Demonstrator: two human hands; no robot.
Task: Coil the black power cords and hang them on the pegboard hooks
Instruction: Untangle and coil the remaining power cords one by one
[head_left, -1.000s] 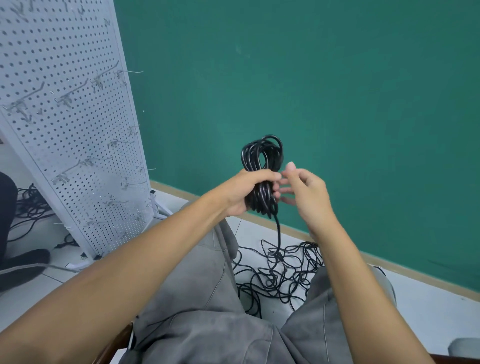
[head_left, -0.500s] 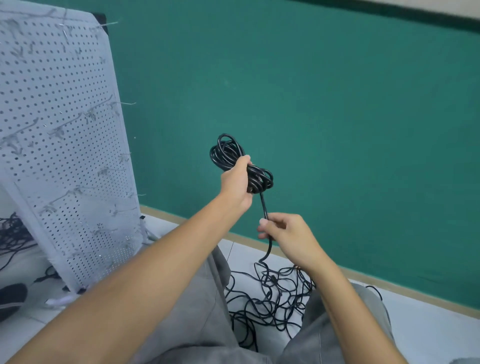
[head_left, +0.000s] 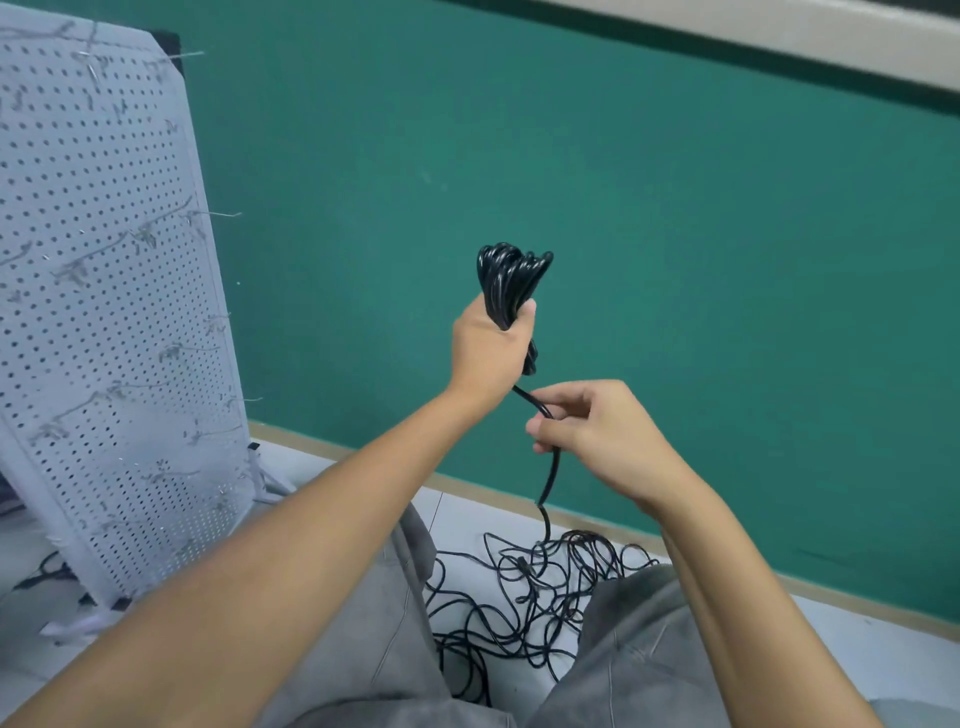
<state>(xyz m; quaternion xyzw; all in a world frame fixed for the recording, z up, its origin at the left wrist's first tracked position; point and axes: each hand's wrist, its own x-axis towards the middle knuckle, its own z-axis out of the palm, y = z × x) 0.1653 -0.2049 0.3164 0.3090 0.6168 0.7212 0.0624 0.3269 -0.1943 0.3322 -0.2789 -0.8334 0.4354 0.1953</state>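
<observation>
My left hand (head_left: 491, 349) grips a coiled bundle of black power cord (head_left: 509, 278), held upright in front of the green wall. The loops stick out above my fist. A free strand of the same cord (head_left: 549, 480) runs down from the bundle through my right hand (head_left: 597, 434), which pinches it just below my left hand. That strand drops to a tangle of black cords (head_left: 540, 587) on the floor between my knees. The white pegboard (head_left: 109, 322) with metal hooks (head_left: 208, 214) stands at the left, tilted.
A green wall (head_left: 675, 260) with a wooden baseboard fills the background. My grey-trousered legs (head_left: 363, 649) take up the lower view. More black cables (head_left: 47, 569) lie on the floor behind the pegboard's foot at the left.
My left hand has turned the coil upright and moved it rightward. My right hand dropped from the bundle to the free strand below and has lifted it closer to my left hand.
</observation>
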